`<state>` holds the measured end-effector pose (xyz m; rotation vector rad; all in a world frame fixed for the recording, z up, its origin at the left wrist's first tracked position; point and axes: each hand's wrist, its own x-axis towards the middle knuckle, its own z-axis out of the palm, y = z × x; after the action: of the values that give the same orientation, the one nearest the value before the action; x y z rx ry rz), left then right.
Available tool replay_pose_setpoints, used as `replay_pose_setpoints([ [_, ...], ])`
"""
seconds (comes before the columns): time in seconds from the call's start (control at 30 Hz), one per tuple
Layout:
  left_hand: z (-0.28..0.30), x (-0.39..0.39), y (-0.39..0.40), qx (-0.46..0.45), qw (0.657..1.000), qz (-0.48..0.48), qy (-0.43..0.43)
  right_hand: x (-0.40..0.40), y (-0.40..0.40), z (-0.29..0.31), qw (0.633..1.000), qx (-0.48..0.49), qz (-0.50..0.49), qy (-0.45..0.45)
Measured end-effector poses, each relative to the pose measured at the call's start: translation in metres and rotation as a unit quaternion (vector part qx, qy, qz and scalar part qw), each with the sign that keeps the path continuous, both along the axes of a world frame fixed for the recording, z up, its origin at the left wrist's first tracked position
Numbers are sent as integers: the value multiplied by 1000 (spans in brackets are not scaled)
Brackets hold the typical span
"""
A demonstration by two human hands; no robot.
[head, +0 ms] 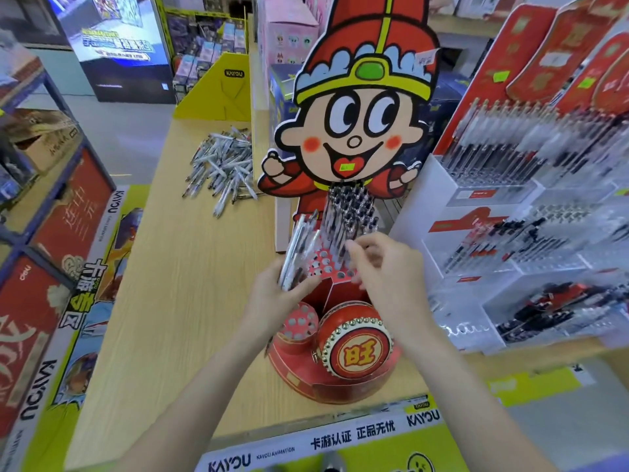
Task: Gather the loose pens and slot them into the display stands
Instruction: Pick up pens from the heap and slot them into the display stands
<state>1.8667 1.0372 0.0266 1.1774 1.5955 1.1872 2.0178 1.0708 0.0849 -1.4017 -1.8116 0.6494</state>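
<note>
Several pens (299, 247) stood bunched in my left hand (272, 298), gripped beside the red display stand (333, 321); my right hand (384, 264) pinched one over its holes; loose pens (221, 165) lay piled on the table (177, 284) beyond.

Wooden table (177, 301), blue shelving (51, 206), pale floor (129, 131).

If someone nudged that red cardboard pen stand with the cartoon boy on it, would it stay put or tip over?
The red cardboard pen stand looks light, so it would probably slide on the smooth wooden tabletop. The tall cartoon cutout and the pens slotted high up likely make it top-heavy, apt to tip backward. Its wide drum base may steady it somewhat.
</note>
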Motion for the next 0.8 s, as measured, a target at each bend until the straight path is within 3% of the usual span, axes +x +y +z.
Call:
replay_pose_setpoints([
  [0.1, 16, 0, -13, 39, 996, -75, -32, 0, 2, 13, 960, -200, 93, 175],
  [0.2, 27, 1, -17, 36, 993, -93, -58, -1, 5, 18, 953, -195, 144, 183],
  [0.37, 33, -7, -22, 17, 977, -92, -193, 16, 11, 23, 903, -219, 67, 363],
  [0.57, 44, 8, -20, 17, 982, -126, -141, 32, 4, 26, 926, -161, 102, 327],
  [0.7, 67, 33, 3, 78, 989, -117, -37, 75, 22, 47, 909, -43, -13, 415],
  [0.8, 85, 61, 26, 124, 988, -91, 27, 117, 40, 57, 924, 4, -74, 375],
])
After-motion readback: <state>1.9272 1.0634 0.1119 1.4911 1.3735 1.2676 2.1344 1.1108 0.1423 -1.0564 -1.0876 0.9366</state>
